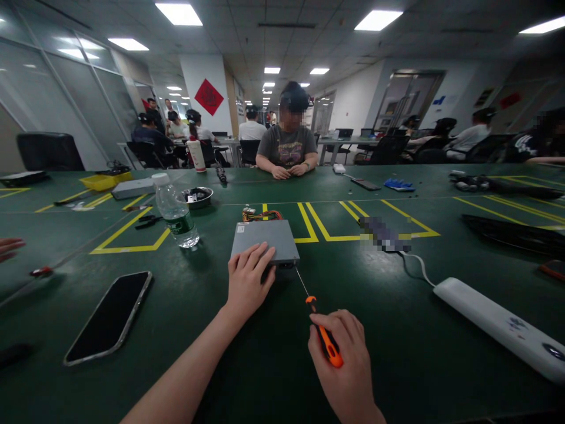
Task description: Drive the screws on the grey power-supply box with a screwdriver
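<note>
A grey metal computer power supply point(265, 235) lies flat on the green table, its bundle of coloured wires point(262, 215) at the far side. My left hand point(249, 277) grips its near left part, fingers over the top and thumb down by the front face. In my right hand point(342, 353) is an orange and black screwdriver point(329, 344), fingers closed round the handle. Its thin shaft points up and left, and the tip meets the near right corner of the power supply. Whether a screw sits under the tip is too small to tell.
A water bottle point(179, 215) and a phone point(110, 318) stand and lie to the left. On the right is a white power strip point(498, 327) with its cable. Behind are a metal bowl point(198, 197) and blue gloves point(398, 185). A person point(288, 141) sits opposite; another person's hand point(9, 248) shows at left.
</note>
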### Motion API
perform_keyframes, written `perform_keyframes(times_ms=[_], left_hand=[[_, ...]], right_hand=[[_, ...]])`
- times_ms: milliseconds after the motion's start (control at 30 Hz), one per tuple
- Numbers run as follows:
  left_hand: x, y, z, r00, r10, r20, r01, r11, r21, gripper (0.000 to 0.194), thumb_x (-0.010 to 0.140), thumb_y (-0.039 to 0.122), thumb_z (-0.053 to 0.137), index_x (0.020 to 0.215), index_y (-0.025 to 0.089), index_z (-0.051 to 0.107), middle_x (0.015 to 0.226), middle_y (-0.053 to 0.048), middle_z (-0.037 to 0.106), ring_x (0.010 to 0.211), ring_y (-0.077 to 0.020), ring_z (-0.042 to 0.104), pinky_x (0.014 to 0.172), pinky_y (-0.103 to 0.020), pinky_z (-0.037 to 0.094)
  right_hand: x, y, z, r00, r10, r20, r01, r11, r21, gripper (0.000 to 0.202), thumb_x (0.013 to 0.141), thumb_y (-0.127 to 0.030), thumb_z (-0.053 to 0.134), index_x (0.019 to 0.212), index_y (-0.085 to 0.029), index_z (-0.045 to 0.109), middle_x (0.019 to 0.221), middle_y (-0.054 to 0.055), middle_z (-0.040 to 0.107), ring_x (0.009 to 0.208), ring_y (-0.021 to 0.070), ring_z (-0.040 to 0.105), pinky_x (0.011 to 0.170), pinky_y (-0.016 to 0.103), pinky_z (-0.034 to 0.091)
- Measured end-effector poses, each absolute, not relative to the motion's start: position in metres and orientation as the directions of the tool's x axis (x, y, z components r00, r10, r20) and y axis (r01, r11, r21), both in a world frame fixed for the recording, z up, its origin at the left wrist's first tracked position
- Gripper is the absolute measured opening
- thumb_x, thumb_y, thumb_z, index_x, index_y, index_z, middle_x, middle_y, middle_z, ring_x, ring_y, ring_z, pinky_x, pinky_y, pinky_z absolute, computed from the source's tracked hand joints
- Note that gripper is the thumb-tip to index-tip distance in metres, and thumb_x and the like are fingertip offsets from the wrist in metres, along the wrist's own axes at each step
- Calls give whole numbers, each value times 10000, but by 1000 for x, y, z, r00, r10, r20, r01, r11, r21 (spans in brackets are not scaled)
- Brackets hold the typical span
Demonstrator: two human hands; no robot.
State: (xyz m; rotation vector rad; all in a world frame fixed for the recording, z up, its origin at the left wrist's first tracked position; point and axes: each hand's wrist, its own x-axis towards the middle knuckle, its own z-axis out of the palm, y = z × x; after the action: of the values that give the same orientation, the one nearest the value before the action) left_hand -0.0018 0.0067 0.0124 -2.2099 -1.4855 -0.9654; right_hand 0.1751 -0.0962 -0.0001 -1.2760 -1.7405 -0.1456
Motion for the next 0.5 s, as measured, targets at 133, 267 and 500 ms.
perform_keyframes(times_ms=[133, 267, 500], left_hand=[[-2, 7, 13, 238, 688, 686, 900, -421, 110, 369, 845, 284, 489, 1213, 293, 502, 1264, -35, 545, 1157, -238, 472, 912, -422, 308], [-2, 7, 13, 238, 683, 690, 899, -424, 110, 375, 837, 292, 495, 1212, 288, 506, 1261, -37, 548, 1159, -243, 470, 910, -423, 316], [-2, 7, 13, 235, 675, 699, 899, -425, 109, 382, 832, 275, 505, 1213, 297, 506, 1259, -34, 550, 1151, -242, 476, 915, -425, 311]], right_hand=[[176, -98, 1, 46, 755, 654, 766, 393, -508, 188, 839, -312, 495, 1000, -217, 502, 848, 27, 564, 788, 178, 544, 692, 337, 439], [177, -99, -1, 117, 769, 628, 736, 357, -575, 193, 874, -310, 444, 1035, -213, 488, 856, 35, 588, 757, 166, 562, 641, 303, 453], [177, -96, 0, 5, 727, 687, 814, 396, -425, 148, 818, -268, 516, 957, -233, 551, 772, 9, 532, 709, 165, 531, 661, 331, 430]])
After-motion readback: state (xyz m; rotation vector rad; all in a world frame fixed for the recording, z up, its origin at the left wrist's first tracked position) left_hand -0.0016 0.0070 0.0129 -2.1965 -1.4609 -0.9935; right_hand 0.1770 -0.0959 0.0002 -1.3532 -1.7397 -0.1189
